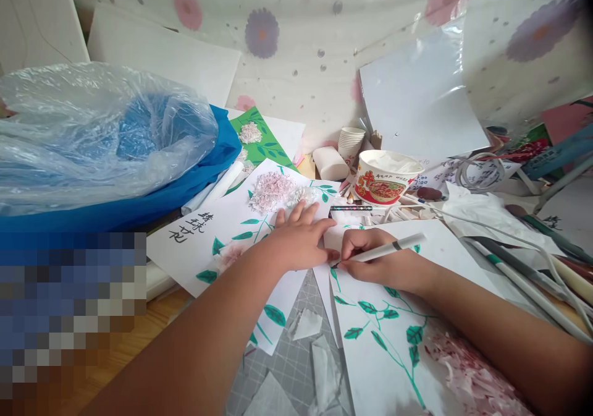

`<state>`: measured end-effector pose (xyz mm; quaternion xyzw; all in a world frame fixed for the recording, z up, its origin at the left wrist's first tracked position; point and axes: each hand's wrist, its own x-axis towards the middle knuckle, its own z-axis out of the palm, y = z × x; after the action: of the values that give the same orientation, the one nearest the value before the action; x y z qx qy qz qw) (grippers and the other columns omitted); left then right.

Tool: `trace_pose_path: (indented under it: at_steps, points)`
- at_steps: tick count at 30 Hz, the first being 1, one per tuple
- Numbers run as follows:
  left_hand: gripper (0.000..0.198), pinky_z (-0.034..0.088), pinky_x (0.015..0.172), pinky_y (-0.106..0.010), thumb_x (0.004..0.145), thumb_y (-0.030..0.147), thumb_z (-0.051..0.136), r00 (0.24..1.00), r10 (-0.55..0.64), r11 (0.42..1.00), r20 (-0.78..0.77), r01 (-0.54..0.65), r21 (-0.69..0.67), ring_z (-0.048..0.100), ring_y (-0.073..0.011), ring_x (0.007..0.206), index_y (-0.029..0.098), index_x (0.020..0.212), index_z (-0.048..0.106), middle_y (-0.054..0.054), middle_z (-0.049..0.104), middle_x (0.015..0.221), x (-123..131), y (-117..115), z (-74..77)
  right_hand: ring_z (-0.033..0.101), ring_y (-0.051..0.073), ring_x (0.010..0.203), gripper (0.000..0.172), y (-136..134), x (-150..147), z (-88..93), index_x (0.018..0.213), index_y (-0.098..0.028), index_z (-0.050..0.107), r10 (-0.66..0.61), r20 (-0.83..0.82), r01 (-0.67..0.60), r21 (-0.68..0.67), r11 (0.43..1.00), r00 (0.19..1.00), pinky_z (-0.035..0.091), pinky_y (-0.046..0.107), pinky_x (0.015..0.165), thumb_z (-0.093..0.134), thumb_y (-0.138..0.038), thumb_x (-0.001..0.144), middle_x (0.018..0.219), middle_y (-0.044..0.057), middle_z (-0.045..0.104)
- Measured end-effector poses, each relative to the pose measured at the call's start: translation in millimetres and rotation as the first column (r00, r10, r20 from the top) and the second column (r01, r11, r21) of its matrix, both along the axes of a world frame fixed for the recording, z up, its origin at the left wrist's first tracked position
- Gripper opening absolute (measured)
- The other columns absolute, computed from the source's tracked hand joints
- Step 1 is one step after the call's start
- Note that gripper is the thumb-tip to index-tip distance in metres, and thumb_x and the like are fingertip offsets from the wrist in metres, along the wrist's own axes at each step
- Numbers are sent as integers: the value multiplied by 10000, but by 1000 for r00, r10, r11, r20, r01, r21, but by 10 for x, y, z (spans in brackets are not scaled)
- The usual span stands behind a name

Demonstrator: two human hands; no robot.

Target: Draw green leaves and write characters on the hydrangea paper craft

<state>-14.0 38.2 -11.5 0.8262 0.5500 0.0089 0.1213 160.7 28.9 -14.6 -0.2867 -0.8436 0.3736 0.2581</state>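
Note:
My right hand (380, 258) grips a white marker pen (398, 245), its dark tip at the left edge of a white sheet (365, 379). On that sheet run green stems and leaves (414, 334) with dark veins, and pink crumpled paper petals (472, 373) lie by my forearm. My left hand (296, 237) rests flat with fingers spread, over the edge of a second sheet (167, 258) with black brush characters. This second sheet bears green leaves and a pale pink paper-scrap flower (271, 191). The thumb of my left hand is close to the pen tip.
A grey cutting mat (290, 354) with torn tissue (308, 324) lies between the sheets. Behind stand a red-and-white noodle bowl (386, 181) and stacked paper cups (351, 144). Blue cloth and clear plastic (102, 131) bulge at left. Pens and a white cable (523, 230) clutter the right.

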Motion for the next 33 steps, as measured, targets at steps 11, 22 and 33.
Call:
trace_pose_path:
  at_steps: [11,22,33]
  points:
    - [602,-24,971,-552,677,609,375,1000,-6,1000,3,6,-7,-128,-250,1266,409,1231,254,-22,-24,1417,-5,-2,-8,350,69,453,116,-2,0,13,620,-146,466,12,46,-10,-37,999,999,261,184,413,550,-174,695,522,-43,426]
    - [617,-27,974,-548,675,641,367,1000,1,1000,4,-1,3,-116,-248,1270,400,1233,259,-24,-22,1417,0,-22,0,360,67,425,139,-26,20,23,609,-159,437,-24,-3,24,-139,990,1000,274,175,382,544,-195,690,510,-41,443]
    - [640,-27,974,-549,668,667,368,1000,10,1000,3,-10,7,-115,-248,1271,393,1237,258,-29,-20,1417,5,-26,5,348,65,460,145,-7,-3,0,622,-149,451,-8,-48,1,-150,989,999,263,167,401,568,-190,696,538,-38,444]
